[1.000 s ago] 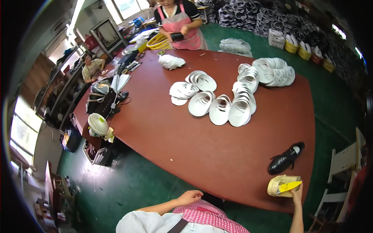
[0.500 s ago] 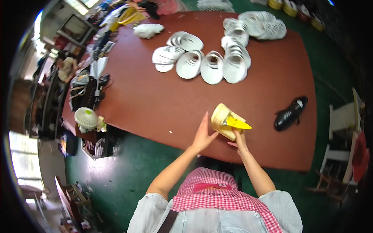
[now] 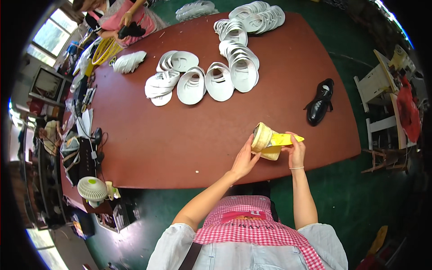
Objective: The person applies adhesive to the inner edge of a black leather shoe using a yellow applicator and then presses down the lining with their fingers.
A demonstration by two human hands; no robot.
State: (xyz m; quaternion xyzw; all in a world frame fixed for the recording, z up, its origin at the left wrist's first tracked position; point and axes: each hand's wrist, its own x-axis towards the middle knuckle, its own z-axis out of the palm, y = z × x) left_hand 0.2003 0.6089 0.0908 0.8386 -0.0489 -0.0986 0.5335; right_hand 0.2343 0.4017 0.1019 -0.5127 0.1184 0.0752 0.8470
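Note:
Above the table's near edge, my left hand grips the lower left side of a cream-coloured, rounded holder that looks like a tape dispenser. A bright yellow strip sticks out of it to the right. My right hand pinches the strip near its outer end, fingers closed, away from the holder's body. A dark opening shows at the holder's left end; what is inside it cannot be made out. To the right lies a black lace-up shoe on the brown table.
White slipper-shaped pieces stand in several stacks across the table's far side, with a white bundle to their left. A small fan sits at the left corner. At the far left a person handles something black. White stands are at right.
The view has swung, so the table's things sit further left. My right hand has shifted from the holder's side to the yellow strip's end. More of the other person now shows.

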